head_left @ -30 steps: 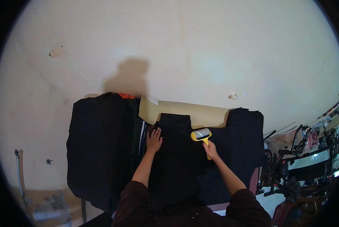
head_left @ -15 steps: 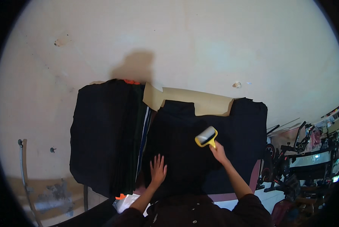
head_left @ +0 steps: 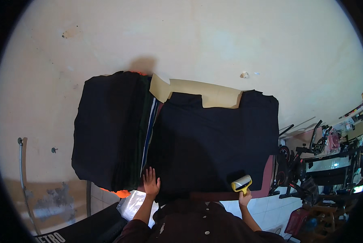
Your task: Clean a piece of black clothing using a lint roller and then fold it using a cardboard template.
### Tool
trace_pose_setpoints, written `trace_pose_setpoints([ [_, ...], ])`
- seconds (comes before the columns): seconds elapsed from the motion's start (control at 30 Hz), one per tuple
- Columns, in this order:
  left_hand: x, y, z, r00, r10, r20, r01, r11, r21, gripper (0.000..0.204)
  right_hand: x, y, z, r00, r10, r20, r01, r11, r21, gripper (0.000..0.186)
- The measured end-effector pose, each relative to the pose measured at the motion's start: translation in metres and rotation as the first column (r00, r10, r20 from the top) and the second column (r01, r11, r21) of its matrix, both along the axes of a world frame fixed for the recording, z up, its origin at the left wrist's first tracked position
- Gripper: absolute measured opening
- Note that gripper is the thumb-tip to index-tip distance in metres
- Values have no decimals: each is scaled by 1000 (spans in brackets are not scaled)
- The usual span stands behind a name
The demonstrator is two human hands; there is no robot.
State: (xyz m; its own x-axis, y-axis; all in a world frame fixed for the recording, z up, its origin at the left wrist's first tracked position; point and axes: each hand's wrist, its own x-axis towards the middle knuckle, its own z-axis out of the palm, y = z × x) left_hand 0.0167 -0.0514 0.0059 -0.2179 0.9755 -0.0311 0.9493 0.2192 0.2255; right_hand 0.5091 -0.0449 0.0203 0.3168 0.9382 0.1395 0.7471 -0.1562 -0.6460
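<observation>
A dark cloth garment (head_left: 214, 137) lies spread out in front of me, two squared flaps at its far edge. My right hand (head_left: 245, 197) is closed round the yellow handle of a lint roller (head_left: 242, 183) with a whitish roll. The roller is at the garment's near right part; whether it touches the cloth I cannot tell. My left hand (head_left: 151, 185) is open, palm down with fingers stretched out, at the garment's near left edge. Just beyond its fingertips stands a tall stack of folded dark cloths (head_left: 104, 129), with green, white and blue edges showing on its right side.
Tan paper or card (head_left: 210, 92) sticks out past the garment's far edge, against the pale wall (head_left: 189, 36). A pinkish board edge (head_left: 267, 178) shows at the right. Clear plastic wrap (head_left: 133, 205) lies by my left forearm. An exercise bike (head_left: 297, 166) stands to the right.
My right hand has drawn the lint roller from the garment's middle down to its near right part. My left hand has slid nearer and left, and the view has shifted slightly.
</observation>
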Motion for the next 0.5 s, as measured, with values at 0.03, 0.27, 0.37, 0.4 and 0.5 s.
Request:
trace_pose_setpoints([
  [0.03,-1,-2,0,1000,-15,-27,15,1000,-9,60,9,-4,-1,1000,-4,-7,3,997,-83,36],
  [0.27,-1,-9,3,999,-13,-50,13,1000,-6,61,22,-18,-6,985,99,142,-100,995,2,42],
  [0.37,1,-11,2,999,22,-48,-21,1000,8,61,24,-12,5,977,105,183,-51,960,-276,29],
  [0.4,2,-15,1,998,36,-51,-36,999,6,61,15,-2,8,976,119,180,-66,959,-277,29],
  [0.5,13,-24,-4,960,261,100,-275,947,166,59,-36,34,25,967,245,-65,-254,944,-209,25],
])
